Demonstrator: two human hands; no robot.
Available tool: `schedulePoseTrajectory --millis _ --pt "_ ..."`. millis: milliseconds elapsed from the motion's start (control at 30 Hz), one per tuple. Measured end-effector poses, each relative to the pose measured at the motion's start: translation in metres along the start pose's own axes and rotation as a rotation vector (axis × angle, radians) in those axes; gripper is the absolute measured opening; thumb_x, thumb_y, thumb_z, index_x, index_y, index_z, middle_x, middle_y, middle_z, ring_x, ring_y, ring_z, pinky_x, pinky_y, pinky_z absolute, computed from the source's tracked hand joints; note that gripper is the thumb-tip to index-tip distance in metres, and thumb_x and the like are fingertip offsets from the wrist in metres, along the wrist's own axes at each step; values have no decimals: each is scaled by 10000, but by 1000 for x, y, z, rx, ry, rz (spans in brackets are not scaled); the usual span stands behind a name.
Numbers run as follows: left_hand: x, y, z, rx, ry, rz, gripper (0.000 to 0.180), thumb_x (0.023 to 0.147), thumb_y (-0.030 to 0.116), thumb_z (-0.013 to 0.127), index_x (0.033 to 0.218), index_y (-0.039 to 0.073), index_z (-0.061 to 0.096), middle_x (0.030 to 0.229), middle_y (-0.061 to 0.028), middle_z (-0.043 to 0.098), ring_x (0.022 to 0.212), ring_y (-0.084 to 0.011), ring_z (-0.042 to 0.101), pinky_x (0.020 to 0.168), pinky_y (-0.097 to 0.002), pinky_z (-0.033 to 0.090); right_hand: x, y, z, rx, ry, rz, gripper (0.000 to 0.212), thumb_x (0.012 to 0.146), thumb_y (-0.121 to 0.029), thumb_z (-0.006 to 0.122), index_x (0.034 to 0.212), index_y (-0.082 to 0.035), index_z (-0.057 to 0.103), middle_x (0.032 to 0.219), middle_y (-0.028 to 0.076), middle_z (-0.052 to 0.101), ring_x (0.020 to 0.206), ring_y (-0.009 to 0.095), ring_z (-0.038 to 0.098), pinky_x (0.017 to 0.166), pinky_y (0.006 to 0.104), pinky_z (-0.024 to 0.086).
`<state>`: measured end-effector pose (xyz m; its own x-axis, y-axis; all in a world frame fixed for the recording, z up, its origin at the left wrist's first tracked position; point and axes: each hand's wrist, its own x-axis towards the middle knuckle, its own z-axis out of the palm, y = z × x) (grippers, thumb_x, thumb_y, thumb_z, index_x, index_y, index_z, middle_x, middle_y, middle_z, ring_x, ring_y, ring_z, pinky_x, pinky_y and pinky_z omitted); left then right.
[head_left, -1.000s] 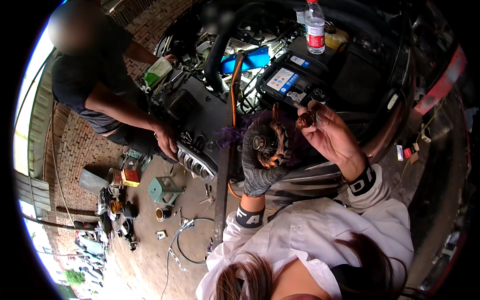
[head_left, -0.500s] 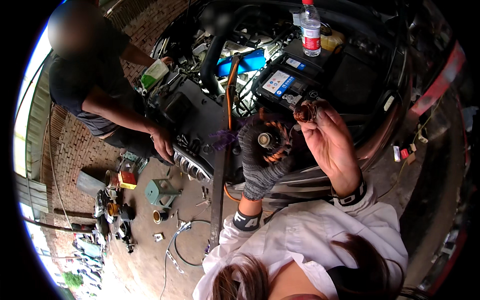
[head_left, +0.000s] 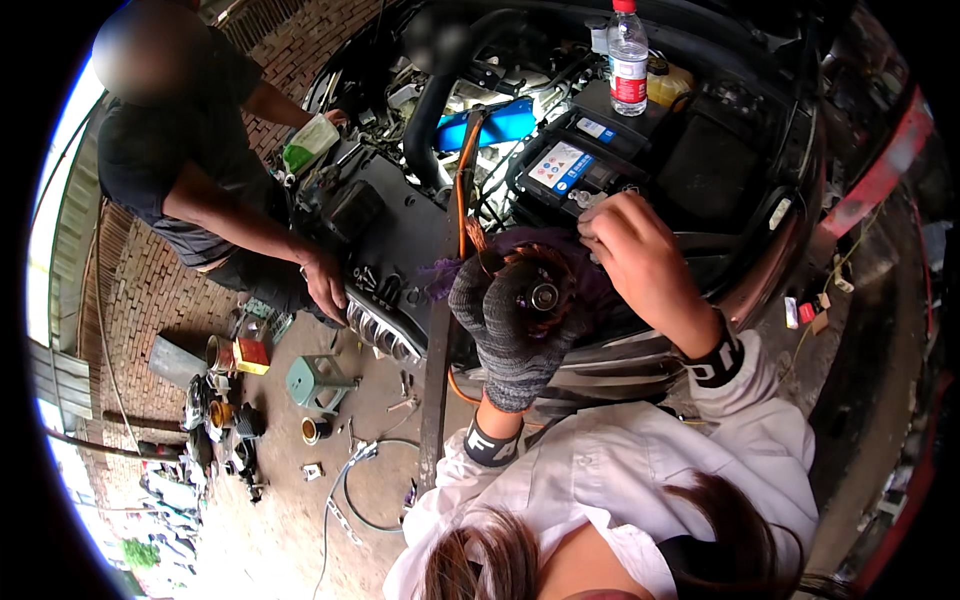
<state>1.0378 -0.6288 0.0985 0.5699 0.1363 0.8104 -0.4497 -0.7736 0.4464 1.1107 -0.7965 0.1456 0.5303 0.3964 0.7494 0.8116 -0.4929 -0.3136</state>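
My left hand [head_left: 520, 335], in a grey-and-black knit glove, is closed round a copper-wound motor part [head_left: 545, 297] with a round metal shaft end facing up. A strand of copper wire [head_left: 477, 236] sticks out past the gloved fingers. My bare right hand [head_left: 640, 255] is closed just right of that part, fingertips bent down and pressed together; whatever they grip is hidden. Purple cloth [head_left: 545, 240] shows behind and beside the part. The car battery [head_left: 560, 168], with a label on top, sits just beyond my right fingers.
A person [head_left: 190, 170] leans over the open engine bay at left. A plastic bottle [head_left: 628, 70] stands behind the battery. A dark upright bar [head_left: 437, 390] rises left of my glove. A green stool [head_left: 318, 382], hoses [head_left: 350, 470] and loose parts lie on the floor.
My right hand has turned over and come down toward the motor part; the copper wire bundle it held up is out of sight. The motor part has tilted slightly in my left hand.
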Motion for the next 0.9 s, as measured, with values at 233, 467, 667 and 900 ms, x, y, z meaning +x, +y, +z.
schedulePoseTrajectory --millis 233,467,667,900 --pt "-12 -17 -4 35 22 -11 722 586 141 893 1213 68 542 1238 -121 525 1199 -295 483 1051 -431 367 6 3 -36 637 -658 199 178 783 -6 721 848 -2 555 896 79 586 843 221 620 738 322 491" --pt "-8 -1 11 -878 111 -429 773 720 97 849 1365 51 424 1311 -110 521 1160 -242 551 991 -356 459 -28 5 4 1832 -350 431 150 902 -70 683 976 -18 563 977 68 596 959 149 601 775 271 479" --pt "-12 -9 25 -1289 211 -740 665 816 21 745 1395 94 426 1324 -141 535 1130 -236 577 888 -319 516 -30 -6 19 2266 179 631 147 965 -53 575 1096 13 566 1125 145 595 1013 197 575 836 256 475" --pt "-17 -10 29 -1011 76 -385 884 689 220 898 1399 63 394 1359 -106 500 1203 -235 544 975 -357 490 13 -13 18 1672 455 627 137 977 -75 579 1100 -16 591 1002 53 635 902 113 575 813 240 472"
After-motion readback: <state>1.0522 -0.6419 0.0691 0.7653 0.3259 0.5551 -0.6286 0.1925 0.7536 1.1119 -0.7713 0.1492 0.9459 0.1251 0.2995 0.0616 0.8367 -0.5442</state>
